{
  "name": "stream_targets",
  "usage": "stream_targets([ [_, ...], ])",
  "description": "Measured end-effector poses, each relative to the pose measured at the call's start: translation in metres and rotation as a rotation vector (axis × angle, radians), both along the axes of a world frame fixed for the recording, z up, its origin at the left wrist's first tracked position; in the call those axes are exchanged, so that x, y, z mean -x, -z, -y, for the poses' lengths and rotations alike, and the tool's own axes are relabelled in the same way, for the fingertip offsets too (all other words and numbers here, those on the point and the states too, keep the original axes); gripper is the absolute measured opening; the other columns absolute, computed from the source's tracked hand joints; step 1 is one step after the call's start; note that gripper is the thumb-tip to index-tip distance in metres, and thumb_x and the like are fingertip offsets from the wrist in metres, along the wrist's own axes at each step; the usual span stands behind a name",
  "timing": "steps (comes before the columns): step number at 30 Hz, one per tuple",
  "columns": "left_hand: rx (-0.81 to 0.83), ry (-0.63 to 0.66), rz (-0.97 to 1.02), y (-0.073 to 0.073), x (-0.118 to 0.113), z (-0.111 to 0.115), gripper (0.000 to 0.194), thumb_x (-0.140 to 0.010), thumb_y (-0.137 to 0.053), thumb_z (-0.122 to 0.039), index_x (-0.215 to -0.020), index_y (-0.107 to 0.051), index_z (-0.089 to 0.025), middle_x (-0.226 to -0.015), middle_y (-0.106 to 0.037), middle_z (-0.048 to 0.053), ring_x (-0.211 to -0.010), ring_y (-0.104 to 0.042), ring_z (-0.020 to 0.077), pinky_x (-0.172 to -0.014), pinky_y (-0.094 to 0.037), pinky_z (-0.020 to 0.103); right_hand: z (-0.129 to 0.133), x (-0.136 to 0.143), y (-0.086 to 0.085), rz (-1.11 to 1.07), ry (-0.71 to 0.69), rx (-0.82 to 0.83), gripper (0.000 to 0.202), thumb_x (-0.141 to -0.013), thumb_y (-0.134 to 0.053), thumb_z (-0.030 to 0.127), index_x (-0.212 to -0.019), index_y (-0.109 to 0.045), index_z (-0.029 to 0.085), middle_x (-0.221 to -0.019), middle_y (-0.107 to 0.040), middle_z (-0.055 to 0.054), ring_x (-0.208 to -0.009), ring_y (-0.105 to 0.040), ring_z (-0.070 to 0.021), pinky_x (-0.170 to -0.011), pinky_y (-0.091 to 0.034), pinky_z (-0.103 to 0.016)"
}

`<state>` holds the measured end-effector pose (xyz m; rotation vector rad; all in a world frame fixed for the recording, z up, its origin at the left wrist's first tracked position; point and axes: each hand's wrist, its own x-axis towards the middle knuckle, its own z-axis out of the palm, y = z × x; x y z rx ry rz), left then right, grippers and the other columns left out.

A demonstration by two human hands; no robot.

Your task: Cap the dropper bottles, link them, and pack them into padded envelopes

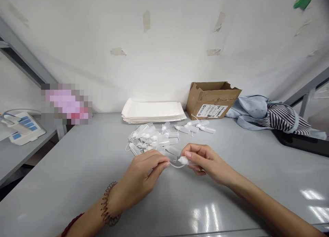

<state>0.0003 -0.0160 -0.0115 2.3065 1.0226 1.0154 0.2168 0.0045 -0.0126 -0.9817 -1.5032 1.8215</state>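
Note:
My right hand (203,160) pinches a small clear plastic dropper bottle (183,160) by its white tip end, low over the grey table (77,168). My left hand (144,177) pinches the thin looped tether and cap of the same bottle just to its left. The two hands nearly touch. Right behind them lies a heap of several similar clear bottles (154,139) with white caps. A few more bottles (196,127) lie apart, further back to the right.
A stack of white flat envelopes (153,112) lies at the back against the wall. Beside it stands an open cardboard box (212,98) with a label. Bundled clothing (272,115) and a dark tray sit at the right. A white device (22,127) rests on a side table at left.

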Motion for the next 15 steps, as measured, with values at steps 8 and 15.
stream_targets([
  [8,0.024,0.051,-0.022,0.0054,-0.0034,0.0037,0.016,-0.089,-0.049,-0.013,-0.089,-0.064,-0.017,-0.072,-0.063,0.002,-0.066,-0.057,0.0131,-0.062,-0.046,0.024,0.0040,0.0036,-0.0021,0.048,-0.011,0.002,0.031,-0.083,-0.058,0.047,-0.076,-0.053,0.018,-0.056,-0.033,0.008,-0.048,-0.025,-0.0056,-0.045,-0.019,-0.020],
  [15,0.018,0.045,-0.014,0.0028,-0.0025,0.0041,0.016,-0.089,-0.049,-0.013,-0.091,-0.065,-0.017,-0.073,-0.064,0.002,-0.067,-0.058,0.0134,-0.062,-0.046,0.024,0.0043,0.0022,-0.0012,0.073,-0.013,-0.032,0.031,-0.085,-0.056,0.047,-0.077,-0.054,0.017,-0.057,-0.033,0.007,-0.049,-0.026,-0.0060,-0.046,-0.020,-0.020],
])
